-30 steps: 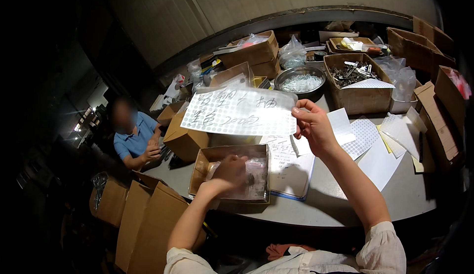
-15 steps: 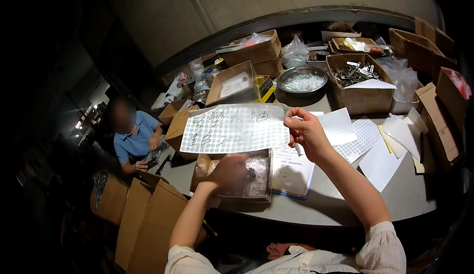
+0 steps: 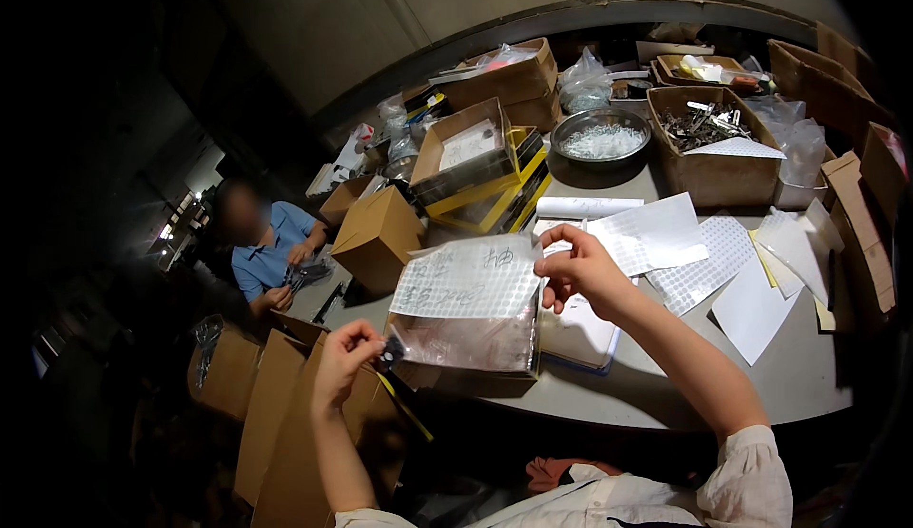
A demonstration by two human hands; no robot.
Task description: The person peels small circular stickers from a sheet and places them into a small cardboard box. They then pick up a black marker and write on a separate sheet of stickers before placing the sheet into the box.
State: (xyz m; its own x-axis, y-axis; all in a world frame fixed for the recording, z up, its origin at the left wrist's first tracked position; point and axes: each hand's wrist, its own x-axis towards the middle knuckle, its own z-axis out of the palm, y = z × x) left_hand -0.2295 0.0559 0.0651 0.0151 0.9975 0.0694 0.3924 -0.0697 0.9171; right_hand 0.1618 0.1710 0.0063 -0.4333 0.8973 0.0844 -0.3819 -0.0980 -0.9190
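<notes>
My right hand (image 3: 582,273) pinches the right edge of a translucent sheet of round stickers (image 3: 461,290) with handwriting on it. The sheet hangs over the far part of a shallow box (image 3: 466,342) lined with clear plastic film. To the left of that box, my left hand (image 3: 348,361) is closed on a small black piece (image 3: 391,351) with pale spots; its exact kind is not clear. Beneath my right hand lies a notepad (image 3: 578,336) with a blue edge, partly covered.
A metal bowl of small clear pieces (image 3: 601,138) and a carton of dark metal parts (image 3: 711,168) stand at the back. Loose papers (image 3: 756,317) and sticker sheets (image 3: 706,262) lie on the right. A co-worker (image 3: 276,247) in blue handles dark parts at the left.
My left hand has moved left, out from over the box, with the small black piece showing in it. The sticker sheet has come lower and nearer, over the box.
</notes>
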